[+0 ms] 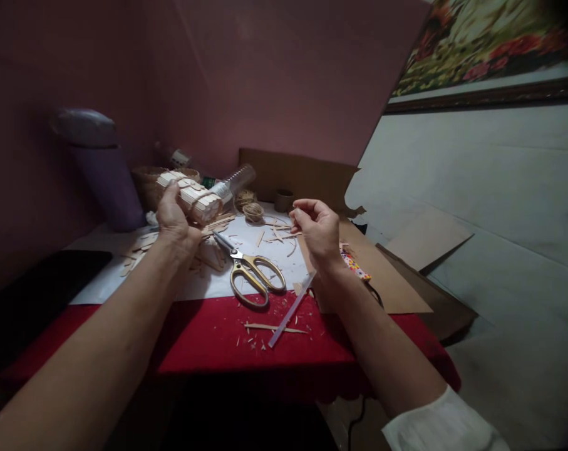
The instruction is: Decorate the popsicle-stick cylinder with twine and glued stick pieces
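Note:
My left hand (175, 219) is wrapped round a cylinder covered in pale wooden craft sticks (190, 191), tilted above the table's left side. Brown twine (203, 196) is looped about the sticks. On the right, my right hand (319, 230) is raised with thumb and forefinger pinched together; what lies between the fingertips, if anything, is too small to make out. Between the hands, scissors with gold handles (254, 275) rest partly on white paper (208, 285). Just beyond them sits a ball of twine (253, 212).
A translucent glue stick (288, 316) crosses a wood sliver (258, 326) on the red cloth (194, 344). Cardboard (396, 294) lies at right. A clear plastic bottle (240, 179), a small brown pot (284, 200) and a tall purple container (108, 181) stand behind. Wood scraps are scattered around.

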A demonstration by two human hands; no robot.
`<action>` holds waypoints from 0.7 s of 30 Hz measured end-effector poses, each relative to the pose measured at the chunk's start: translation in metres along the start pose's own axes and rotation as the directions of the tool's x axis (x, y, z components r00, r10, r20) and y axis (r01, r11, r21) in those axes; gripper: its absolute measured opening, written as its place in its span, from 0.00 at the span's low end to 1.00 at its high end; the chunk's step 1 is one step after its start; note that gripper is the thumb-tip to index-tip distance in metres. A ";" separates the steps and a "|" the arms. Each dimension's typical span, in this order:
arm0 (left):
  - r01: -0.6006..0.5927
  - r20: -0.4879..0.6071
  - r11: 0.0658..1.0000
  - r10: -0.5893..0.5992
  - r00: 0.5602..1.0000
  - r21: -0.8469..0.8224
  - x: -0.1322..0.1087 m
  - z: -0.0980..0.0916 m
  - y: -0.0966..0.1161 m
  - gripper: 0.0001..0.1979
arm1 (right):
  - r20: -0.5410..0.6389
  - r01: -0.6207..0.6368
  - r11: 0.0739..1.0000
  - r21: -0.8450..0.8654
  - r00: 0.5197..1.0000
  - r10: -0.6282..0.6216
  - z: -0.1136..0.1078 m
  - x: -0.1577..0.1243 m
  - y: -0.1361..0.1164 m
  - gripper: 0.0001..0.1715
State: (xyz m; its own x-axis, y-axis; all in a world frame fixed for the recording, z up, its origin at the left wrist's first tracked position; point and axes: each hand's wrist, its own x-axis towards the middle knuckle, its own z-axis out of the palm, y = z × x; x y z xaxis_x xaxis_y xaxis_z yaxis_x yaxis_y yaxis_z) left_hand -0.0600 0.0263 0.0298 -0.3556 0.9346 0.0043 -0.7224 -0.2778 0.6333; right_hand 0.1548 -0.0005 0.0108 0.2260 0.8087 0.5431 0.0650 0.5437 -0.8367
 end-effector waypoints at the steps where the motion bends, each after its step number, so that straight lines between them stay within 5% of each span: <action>1: -0.017 -0.071 0.999 0.014 0.997 -0.038 -0.001 0.001 -0.001 0.10 | -0.024 -0.007 1.000 -0.025 1.000 0.007 0.000 -0.001 0.007 0.08; 11: 0.046 -0.128 0.999 -0.049 0.991 -0.027 -0.009 0.009 -0.006 0.09 | 0.098 0.160 0.912 -0.379 0.986 -0.132 -0.002 -0.025 0.022 0.09; 21: 0.042 -0.122 0.998 -0.048 0.991 -0.054 -0.005 0.008 -0.011 0.07 | 0.034 0.151 0.869 -0.471 0.988 -0.154 -0.013 -0.012 0.024 0.09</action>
State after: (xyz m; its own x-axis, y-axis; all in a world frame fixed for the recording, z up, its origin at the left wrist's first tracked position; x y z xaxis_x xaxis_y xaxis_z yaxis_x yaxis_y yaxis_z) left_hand -0.0459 0.0259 0.0290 -0.3901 0.9128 -0.1208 -0.7677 -0.2500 0.5900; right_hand 0.1661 -0.0003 -0.0168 0.1803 0.7226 0.6673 0.5484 0.4893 -0.6781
